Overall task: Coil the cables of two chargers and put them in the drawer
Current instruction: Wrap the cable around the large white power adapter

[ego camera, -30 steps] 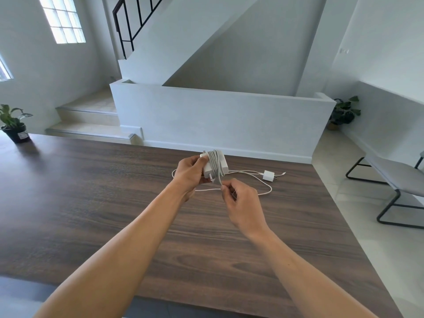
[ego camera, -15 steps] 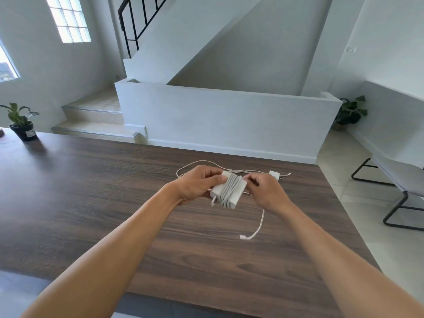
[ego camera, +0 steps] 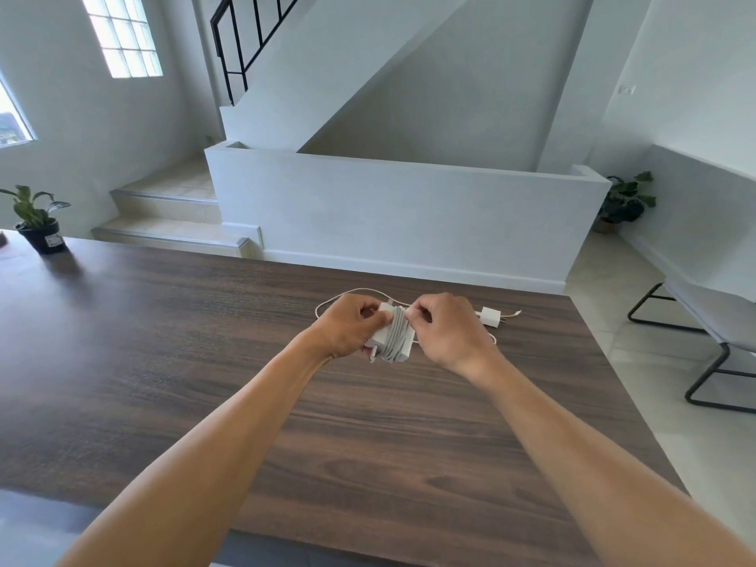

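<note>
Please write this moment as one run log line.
left hand: holds large white square charger brick | right hand: pinches its wrapped white cable | small white plug charger: uncoiled, on dark wooden table | drawer: not in view

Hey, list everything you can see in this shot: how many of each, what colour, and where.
large charger: 1, white, cable wound round it, held over the table
small charger: 1, white, on the table right of the hands, cable loose
table: 1, dark wood, foreground
potted plants: 2, green; one on the table's far left, one on the floor, right
chair: 1, grey seat, black frame, right edge
stairs: 1, pale, black railing, behind
windows: 2, bright, left wall
left hand: 1, grips the large charger
right hand: 1, pinches its cable
</note>
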A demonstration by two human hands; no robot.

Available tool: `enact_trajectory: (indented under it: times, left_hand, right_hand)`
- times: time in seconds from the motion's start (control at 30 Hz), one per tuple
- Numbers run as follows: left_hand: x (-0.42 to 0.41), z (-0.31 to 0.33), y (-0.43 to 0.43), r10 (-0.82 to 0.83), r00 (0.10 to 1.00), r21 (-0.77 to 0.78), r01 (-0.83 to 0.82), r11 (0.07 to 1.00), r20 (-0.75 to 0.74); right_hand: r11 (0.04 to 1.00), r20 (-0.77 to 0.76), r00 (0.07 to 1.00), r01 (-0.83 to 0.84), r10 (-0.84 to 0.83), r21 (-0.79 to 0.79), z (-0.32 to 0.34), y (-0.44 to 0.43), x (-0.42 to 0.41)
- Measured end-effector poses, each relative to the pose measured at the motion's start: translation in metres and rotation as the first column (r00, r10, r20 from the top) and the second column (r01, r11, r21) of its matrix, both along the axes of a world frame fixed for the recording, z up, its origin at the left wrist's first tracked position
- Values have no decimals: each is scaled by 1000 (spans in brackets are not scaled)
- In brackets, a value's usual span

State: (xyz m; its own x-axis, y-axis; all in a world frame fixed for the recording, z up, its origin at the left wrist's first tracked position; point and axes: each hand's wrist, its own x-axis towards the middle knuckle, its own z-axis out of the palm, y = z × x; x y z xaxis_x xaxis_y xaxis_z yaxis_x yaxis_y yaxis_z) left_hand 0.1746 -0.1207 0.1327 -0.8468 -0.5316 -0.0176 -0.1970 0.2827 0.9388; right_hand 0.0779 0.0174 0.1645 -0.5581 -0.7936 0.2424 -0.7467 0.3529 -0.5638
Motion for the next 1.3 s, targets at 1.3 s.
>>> enact_trajectory:
  times: [1.3]
  left_hand:
    - [26,4,-8,-286,955,65,282,957,75]
  right_hand:
    - [972,21,996,-87,85,216,24,-18,-1]
